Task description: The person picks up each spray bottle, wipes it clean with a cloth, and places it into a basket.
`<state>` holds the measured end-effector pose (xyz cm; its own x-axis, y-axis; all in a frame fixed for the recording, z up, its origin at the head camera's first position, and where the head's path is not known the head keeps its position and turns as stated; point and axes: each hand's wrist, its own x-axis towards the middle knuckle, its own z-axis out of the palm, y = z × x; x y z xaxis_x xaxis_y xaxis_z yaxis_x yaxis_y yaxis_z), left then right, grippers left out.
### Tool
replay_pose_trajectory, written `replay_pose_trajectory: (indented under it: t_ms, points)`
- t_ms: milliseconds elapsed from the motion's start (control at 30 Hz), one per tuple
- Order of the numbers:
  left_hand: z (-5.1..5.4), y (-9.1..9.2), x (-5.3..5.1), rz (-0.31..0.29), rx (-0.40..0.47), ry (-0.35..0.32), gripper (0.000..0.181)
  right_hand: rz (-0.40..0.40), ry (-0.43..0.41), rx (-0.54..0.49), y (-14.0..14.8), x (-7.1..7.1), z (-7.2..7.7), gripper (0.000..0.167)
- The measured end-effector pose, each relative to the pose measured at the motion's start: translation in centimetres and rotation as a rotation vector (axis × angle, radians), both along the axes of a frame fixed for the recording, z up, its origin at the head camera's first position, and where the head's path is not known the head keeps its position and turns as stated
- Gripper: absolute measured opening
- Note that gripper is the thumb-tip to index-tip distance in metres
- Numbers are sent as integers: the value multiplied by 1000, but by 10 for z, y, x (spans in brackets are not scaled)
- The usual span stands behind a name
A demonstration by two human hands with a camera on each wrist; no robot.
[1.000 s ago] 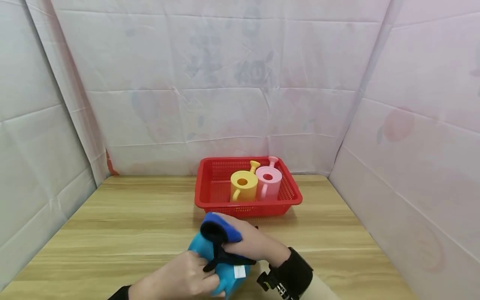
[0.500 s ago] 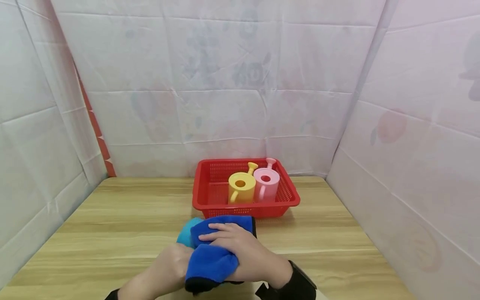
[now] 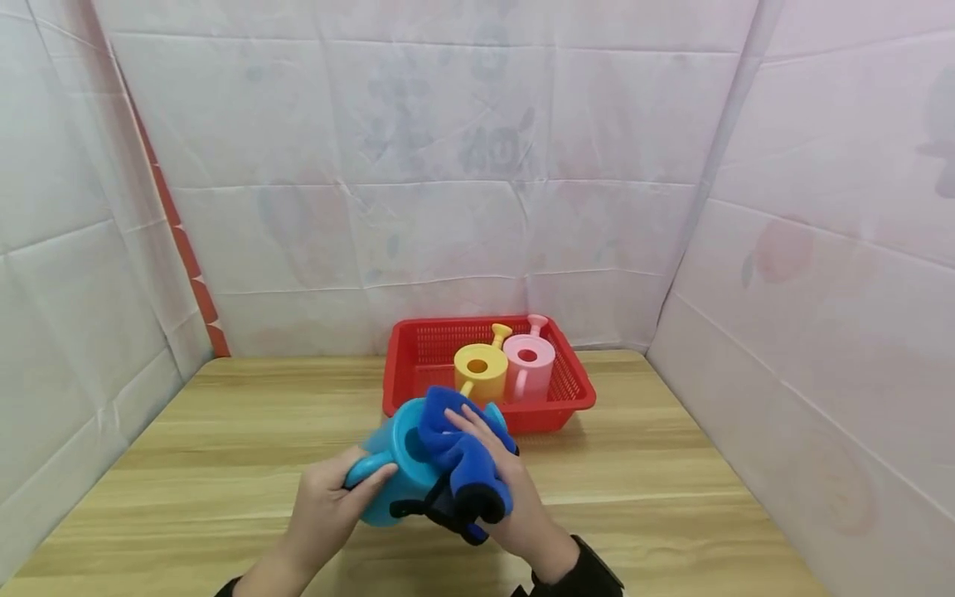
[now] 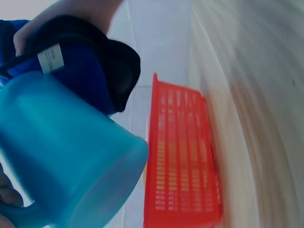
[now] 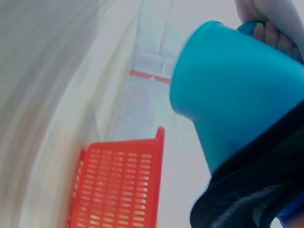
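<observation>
Above the table, a light blue watering can (image 3: pixel 418 481) is held tilted, its round top opening turned up toward the head camera. My left hand (image 3: pixel 324 502) grips its handle, fingers curled round it. A dark blue cloth (image 3: pixel 455 448) with black edging lies over the right side of the can and covers much of its spout. My right hand (image 3: pixel 522 506) holds this cloth against the can. The left wrist view shows a white label (image 4: pixel 51 58) on the cloth. In the right wrist view, the can's smooth body (image 5: pixel 228 80) fills the upper right.
Behind the hands stands a red perforated basket (image 3: pixel 421 356). Inside it, a yellow watering can (image 3: pixel 488 385) and a pink watering can (image 3: pixel 533 385) are upright side by side on the right. Hanging sheets (image 3: pixel 448 232) enclose the wooden table (image 3: pixel 186 481).
The can has risen toward the basket and turned, so its handle and top opening now show. The left hand has come into view on the handle. The cloth has moved with the right hand.
</observation>
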<state>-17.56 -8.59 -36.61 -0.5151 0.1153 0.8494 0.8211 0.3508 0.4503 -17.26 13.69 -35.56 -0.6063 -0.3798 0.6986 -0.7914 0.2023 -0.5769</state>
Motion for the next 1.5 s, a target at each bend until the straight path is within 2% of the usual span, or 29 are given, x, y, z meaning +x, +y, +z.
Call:
replay_pose_trajectory:
  t_ms: [133,233,267,333,400,500,567,633,733,833,1000,1133,1233,1333,1433,1500]
  points:
    - [4,4,9,96,157,-251,38,-64,31,-24,-4,0,-4,57]
    - [9,2,16,146,288,-459,39,-45,39,-51,-9,-2,-6,60]
    - [11,0,18,137,345,-515,40,-19,21,-67,-11,-2,-8,60]
    - [15,-3,19,71,483,-592,43,16,8,-73,-14,-3,-10,60]
    - [20,-5,20,-22,616,-614,46,61,-72,-76,-15,-4,-15,59]
    - [27,-8,19,-154,734,-573,46,91,-296,-106,-15,-2,-23,53]
    - [29,-9,19,-225,755,-537,45,97,-505,-174,-12,0,-28,47]
    - [30,-9,20,-272,754,-526,44,108,-674,-264,-8,2,-31,42]
    - [31,-8,19,-317,735,-545,43,139,-832,-382,-3,3,-30,35]
    - [30,-7,16,-332,723,-601,43,185,-904,-462,1,3,-26,34]
    - [24,-6,11,-419,733,-710,42,189,-995,-515,9,1,-15,59]
    - [16,-4,8,-488,733,-774,41,249,-1004,-598,14,-2,-6,66]
    - [11,-1,8,-508,728,-824,40,290,-987,-718,17,-3,-1,62]
    - [7,2,9,-511,736,-858,39,283,-970,-802,19,-4,3,59]
    - [4,6,9,-513,749,-883,39,265,-970,-821,19,-3,2,58]
    - [3,8,8,-523,757,-902,40,261,-984,-795,19,-2,-1,61]
